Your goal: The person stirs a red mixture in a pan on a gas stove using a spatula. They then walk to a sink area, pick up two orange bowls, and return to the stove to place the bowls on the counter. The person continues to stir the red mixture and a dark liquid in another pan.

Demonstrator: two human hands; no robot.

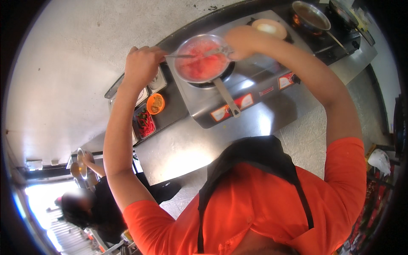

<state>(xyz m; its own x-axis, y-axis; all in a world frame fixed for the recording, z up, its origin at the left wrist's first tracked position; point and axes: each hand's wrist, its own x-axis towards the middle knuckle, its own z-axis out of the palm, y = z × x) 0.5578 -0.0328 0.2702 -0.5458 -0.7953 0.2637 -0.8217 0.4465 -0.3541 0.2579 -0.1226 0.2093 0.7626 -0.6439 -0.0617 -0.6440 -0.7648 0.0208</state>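
Note:
A silver saucepan (222, 89) with bubbling red liquid (199, 66) stands on the near burner of a steel gas stove, its long handle turned toward me. At the pan's left, my left hand (144, 63) is closed on a thin metal utensil (180, 56) that reaches over the rim into the red contents. My right hand (239, 44), at the pan's right rim, grips a silver metal utensil (214, 52) that points into the pan. Its exact kind is blurred. The lower ends of both utensils cannot be made out clearly.
A round pale pan (278, 30) sits on the stove's other burner. Farther right, a pot (312, 23) of brown liquid is on another stove. To the left stand an orange bowl (156, 103) and a container of red chillies (146, 125). Another person (102, 191) is at lower left.

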